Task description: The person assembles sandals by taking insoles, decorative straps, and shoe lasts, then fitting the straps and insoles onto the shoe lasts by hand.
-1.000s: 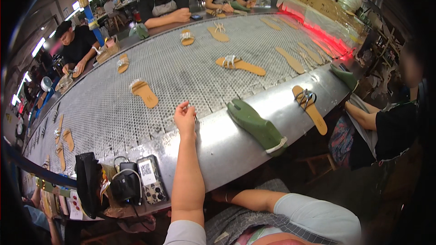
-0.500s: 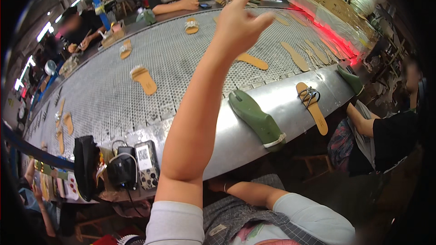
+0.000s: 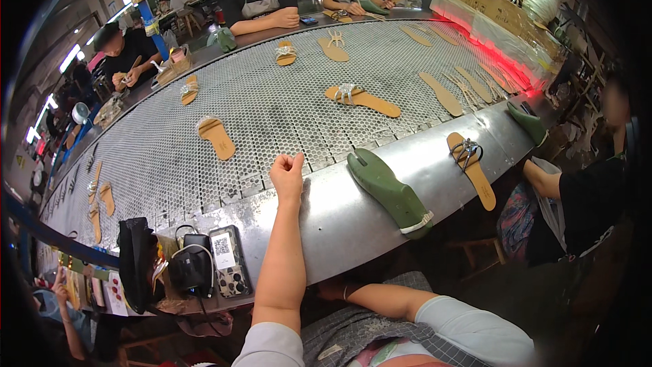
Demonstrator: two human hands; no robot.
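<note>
My left hand hovers over the metal edge of the table, its fingers curled closed and nothing showing in them. To its right on the smooth metal strip lies a green shoe last. Beyond that rests a tan sandal with dark straps. My right hand is low beside the apron, in shadow under the table edge, and its fingers are hidden. On the mesh conveyor, a tan sandal with a clear strap is the nearest one to the left hand's far left side.
More sandals and bare soles are spread over the mesh conveyor. At the near left sit a patterned phone case and a black charger. Co-workers sit along the far side and at the right. A cardboard box stands over a red glow.
My left hand has drawn back from far over the conveyor to the near metal edge, and its spread fingers have curled closed. The right arm stays low.
</note>
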